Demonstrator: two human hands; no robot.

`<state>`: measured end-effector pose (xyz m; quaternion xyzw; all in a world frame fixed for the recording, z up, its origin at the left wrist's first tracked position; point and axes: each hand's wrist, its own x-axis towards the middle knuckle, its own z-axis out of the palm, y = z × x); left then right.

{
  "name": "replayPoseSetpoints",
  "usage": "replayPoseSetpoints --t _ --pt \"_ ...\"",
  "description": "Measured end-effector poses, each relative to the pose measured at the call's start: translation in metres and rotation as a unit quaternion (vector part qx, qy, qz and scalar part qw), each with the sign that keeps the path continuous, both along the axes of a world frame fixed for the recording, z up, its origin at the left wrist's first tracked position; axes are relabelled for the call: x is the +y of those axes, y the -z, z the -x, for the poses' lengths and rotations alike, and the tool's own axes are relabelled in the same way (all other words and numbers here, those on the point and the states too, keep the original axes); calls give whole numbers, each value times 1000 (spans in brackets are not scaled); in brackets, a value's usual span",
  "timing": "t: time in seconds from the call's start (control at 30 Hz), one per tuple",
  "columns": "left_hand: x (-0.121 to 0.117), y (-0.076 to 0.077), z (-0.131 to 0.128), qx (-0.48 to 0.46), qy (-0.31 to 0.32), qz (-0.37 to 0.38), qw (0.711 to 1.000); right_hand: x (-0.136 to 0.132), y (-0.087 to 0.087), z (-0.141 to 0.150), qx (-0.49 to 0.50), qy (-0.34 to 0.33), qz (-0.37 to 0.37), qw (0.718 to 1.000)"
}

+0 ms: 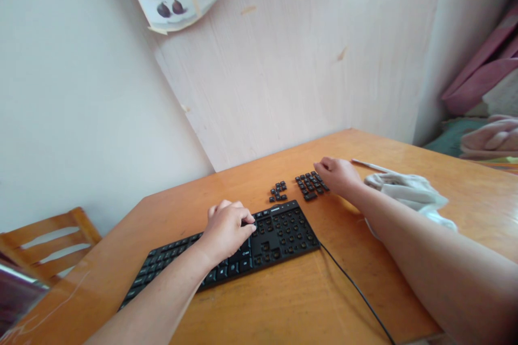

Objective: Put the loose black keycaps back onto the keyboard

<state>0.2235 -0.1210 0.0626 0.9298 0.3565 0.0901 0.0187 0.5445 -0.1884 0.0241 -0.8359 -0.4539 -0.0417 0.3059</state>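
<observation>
A black keyboard (pixel 279 248) lies slantwise on the wooden table; its right-hand section has no keycaps and shows bare switches, while the left part keeps its keys. My left hand (pixel 229 226) rests over the keyboard's middle, thumb and forefinger pinched together at the edge of the bare section; what is between them is hidden. Beyond the keyboard, loose black keycaps (pixel 309 184) stand in rows, with a smaller group of keycaps (pixel 278 192) to their left. My right hand (pixel 338 175) is at the right end of the rows, fingers curled closed, their contents out of sight.
A crumpled whitish cloth (pixel 413 194) lies right of my right hand, with a thin white stick-like tool (pixel 370 165) behind it. The keyboard's cable (pixel 356 285) runs toward the front edge of the table (pixel 299 302). A wooden chair (pixel 52 242) stands left.
</observation>
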Motion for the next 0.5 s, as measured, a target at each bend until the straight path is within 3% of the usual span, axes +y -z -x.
replayPoseSetpoints --t 0.5 --pt "-5 -7 -6 31 -4 -6 999 2 2 -2 3 -8 4 1000"
